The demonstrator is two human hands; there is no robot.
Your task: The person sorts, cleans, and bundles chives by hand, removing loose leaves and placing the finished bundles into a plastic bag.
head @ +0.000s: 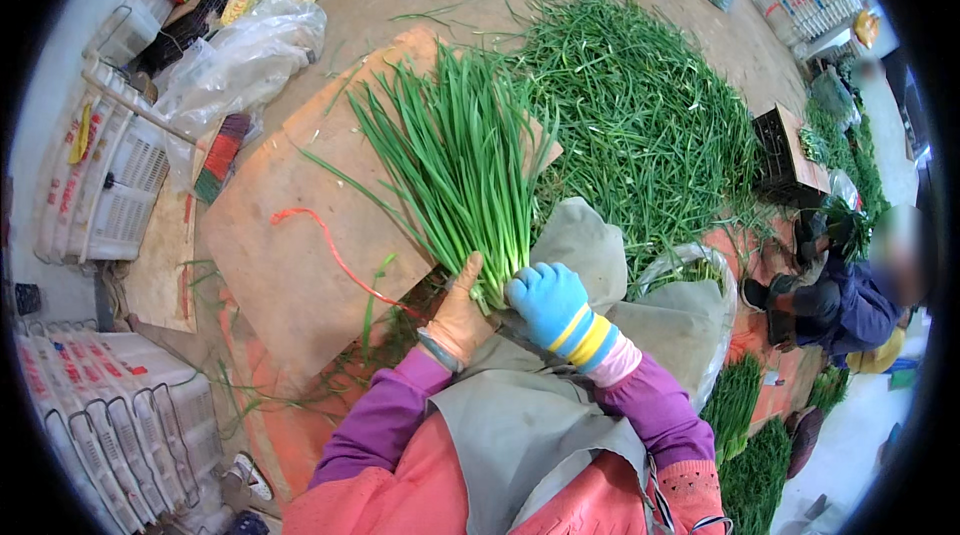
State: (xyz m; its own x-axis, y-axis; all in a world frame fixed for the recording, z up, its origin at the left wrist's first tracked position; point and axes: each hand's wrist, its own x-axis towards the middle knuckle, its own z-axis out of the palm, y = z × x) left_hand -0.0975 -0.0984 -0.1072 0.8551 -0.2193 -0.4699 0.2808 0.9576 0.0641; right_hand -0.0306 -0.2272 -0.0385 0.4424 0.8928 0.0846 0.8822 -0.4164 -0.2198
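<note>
A fanned bunch of green garlic chives [469,167] lies over a worn board [300,235], pale stem ends towards me. My left hand [461,314], in a tan glove, grips the bunch's lower left side with the thumb up along the stems. On the right side of the stem ends, my right hand [551,314], in a blue knitted glove with yellow cuff stripes, is closed around them. A red plastic string [337,254] curves across the board left of the bunch. Grey apron cloth [581,242] covers my lap just beyond my right hand.
A large heap of loose chives [630,100] spreads at upper right. White plastic crates [127,407] are stacked on the left, near a broom head [223,156] and clear plastic sheeting [240,59]. A person [847,302] sits at right, beside a black crate [780,152].
</note>
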